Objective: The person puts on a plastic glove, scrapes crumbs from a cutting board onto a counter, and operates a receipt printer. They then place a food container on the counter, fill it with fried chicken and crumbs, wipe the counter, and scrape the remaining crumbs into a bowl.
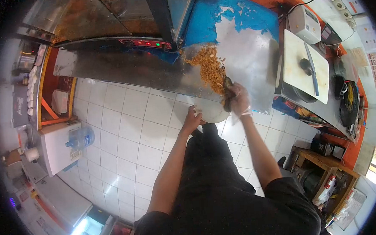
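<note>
A loose heap of brown, crumbly food (pixel 211 67) lies on the metal counter (pixel 251 63). My left hand (pixel 192 120) grips the near left rim of a pale round plate (pixel 211 110), which sits at the counter's front edge just below the heap. My right hand (pixel 239 100), in a clear plastic glove, is closed around a dark, elongated tool (pixel 227 82) at the right side of the heap. The tool's lower end is over the plate's right rim. What kind of tool it is, I cannot tell.
Right of the heap, a white cutting board (pixel 296 65) carries a knife (pixel 313 74) and a dark ladle-like utensil (pixel 306 65). A white device (pixel 304 24) stands behind it. A glass-sided cabinet (pixel 123 18) occupies the counter's back left. A water jug (pixel 80 138) lies at far left.
</note>
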The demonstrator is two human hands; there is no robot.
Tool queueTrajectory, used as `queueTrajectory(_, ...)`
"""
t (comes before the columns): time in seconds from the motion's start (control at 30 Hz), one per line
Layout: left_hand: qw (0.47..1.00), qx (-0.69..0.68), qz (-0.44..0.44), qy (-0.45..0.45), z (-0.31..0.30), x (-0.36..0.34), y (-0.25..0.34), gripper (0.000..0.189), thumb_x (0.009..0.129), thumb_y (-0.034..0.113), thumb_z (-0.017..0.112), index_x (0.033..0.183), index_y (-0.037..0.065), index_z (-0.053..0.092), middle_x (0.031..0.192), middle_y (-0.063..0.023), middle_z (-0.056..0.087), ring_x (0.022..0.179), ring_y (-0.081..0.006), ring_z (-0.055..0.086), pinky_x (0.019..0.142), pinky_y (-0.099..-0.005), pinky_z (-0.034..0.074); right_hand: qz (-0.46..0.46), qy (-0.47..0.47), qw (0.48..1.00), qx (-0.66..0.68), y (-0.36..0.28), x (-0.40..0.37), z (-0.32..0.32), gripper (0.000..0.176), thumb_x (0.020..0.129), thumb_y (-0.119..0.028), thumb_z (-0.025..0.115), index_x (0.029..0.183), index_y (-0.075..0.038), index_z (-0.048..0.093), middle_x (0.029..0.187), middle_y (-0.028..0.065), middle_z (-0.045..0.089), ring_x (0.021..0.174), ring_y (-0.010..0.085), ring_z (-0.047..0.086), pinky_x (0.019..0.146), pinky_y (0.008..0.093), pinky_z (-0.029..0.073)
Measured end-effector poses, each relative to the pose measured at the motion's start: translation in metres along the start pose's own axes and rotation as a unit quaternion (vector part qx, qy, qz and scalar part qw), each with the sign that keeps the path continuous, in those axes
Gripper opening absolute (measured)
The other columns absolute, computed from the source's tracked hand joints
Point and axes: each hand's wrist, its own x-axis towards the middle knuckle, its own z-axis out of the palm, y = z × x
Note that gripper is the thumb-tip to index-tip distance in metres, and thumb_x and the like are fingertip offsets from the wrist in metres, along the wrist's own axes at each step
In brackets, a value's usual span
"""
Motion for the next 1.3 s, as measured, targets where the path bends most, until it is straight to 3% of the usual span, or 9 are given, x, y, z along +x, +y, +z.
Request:
queueTrajectory(0.23,0.998,-0.053,-0.012,0.023,0.006,-0.004,0.010,0.047,0.094,0.006,0.046,0.135,0.004,0.022,0.129,-0.0198,0.040,0.107,-0.0317,0.059,0.080,-0.0383,0.061,0.024,-0.001,0.999,0.030,-0.049,-0.005,0.020,0.048,0.069,0.008,0.049,0.114,-0.005,0.060,0.118,0.0174,0.058,0.113,0.0341,0.052,0.100,0.0426,0.041)
queueTrajectory(0.33,0.997,-0.065,-0.017,0.036,0.001,-0.002,0.011,0.048,0.094,0.006,0.046,0.135,0.004,0.023,0.129,-0.0196,0.039,0.108,-0.0323,0.058,0.080,-0.0386,0.061,0.185,-0.049,0.940,0.281,-0.028,0.025,-0.003,0.050,0.072,0.013,0.041,0.115,-0.003,0.060,0.112,0.0107,0.064,0.107,0.0238,0.059,0.099,0.0341,0.044)
queueTrajectory(0.47,0.996,-0.066,0.006,0.056,-0.007,0.000,0.003,0.054,0.091,0.008,0.051,0.135,0.002,0.021,0.124,-0.0219,0.041,0.102,-0.0339,0.061,0.073,-0.0378,0.062,0.109,0.105,0.980,0.126,0.007,0.102,-0.032,0.045,0.074,0.010,0.044,0.115,0.000,0.061,0.107,0.0140,0.067,0.102,0.0240,0.063,0.092,0.0326,0.048)
queueTrajectory(0.5,0.996,-0.062,0.015,0.066,-0.009,0.000,0.004,0.055,0.090,0.008,0.051,0.135,0.002,0.021,0.124,-0.0219,0.042,0.102,-0.0343,0.061,0.073,-0.0377,0.062,0.196,0.053,0.964,0.174,-0.028,0.129,-0.049,0.040,0.076,0.009,0.048,0.113,0.003,0.061,0.110,0.0155,0.067,0.102,0.0233,0.063,0.091,0.0316,0.048)
queueTrajectory(0.7,0.995,-0.065,0.022,0.077,-0.017,0.000,0.002,0.053,0.090,0.005,0.048,0.135,0.002,0.020,0.124,-0.0215,0.042,0.103,-0.0356,0.061,0.074,-0.0379,0.062,0.099,-0.061,0.989,0.095,-0.024,0.185,0.002,0.055,0.074,0.011,0.045,0.124,-0.007,0.058,0.118,0.0107,0.064,0.110,0.0229,0.060,0.095,0.0312,0.046)
queueTrajectory(0.77,0.995,-0.070,0.020,0.070,-0.018,-0.001,-0.001,0.053,0.090,0.004,0.047,0.135,0.002,0.020,0.125,-0.0217,0.042,0.101,-0.0350,0.062,0.074,-0.0381,0.062,-0.048,-0.123,0.990,-0.041,-0.006,0.191,0.019,0.060,0.073,0.009,0.047,0.127,-0.014,0.058,0.127,0.0101,0.059,0.117,0.0258,0.056,0.101,0.0325,0.043)
queueTrajectory(1.0,0.995,-0.080,0.034,0.057,-0.017,0.006,-0.005,0.052,0.090,0.003,0.046,0.135,0.003,0.020,0.125,-0.0203,0.043,0.092,-0.0320,0.065,0.075,-0.0367,0.062,-0.084,-0.296,0.951,-0.037,-0.001,0.185,0.033,0.062,0.068,0.009,0.050,0.122,-0.020,0.063,0.131,0.0094,0.056,0.121,0.0286,0.051,0.106,0.0364,0.040)
queueTrajectory(1.1,0.995,-0.080,0.036,0.057,-0.016,0.006,-0.005,0.053,0.090,0.003,0.046,0.136,0.003,0.020,0.124,-0.0199,0.043,0.091,-0.0320,0.066,0.075,-0.0365,0.062,-0.178,-0.243,0.953,-0.032,0.001,0.163,0.031,0.064,0.066,0.009,0.053,0.120,-0.021,0.064,0.129,0.0084,0.057,0.120,0.0272,0.053,0.105,0.0360,0.042)
queueTrajectory(1.3,0.994,-0.082,0.034,0.060,-0.016,0.006,-0.004,0.056,0.088,0.003,0.047,0.137,0.003,0.018,0.124,-0.0202,0.043,0.091,-0.0328,0.066,0.075,-0.0369,0.062,-0.136,-0.192,0.972,-0.008,-0.004,0.095,0.035,0.062,0.068,0.005,0.054,0.123,-0.022,0.061,0.130,0.0097,0.055,0.118,0.0303,0.052,0.103,0.0373,0.042)
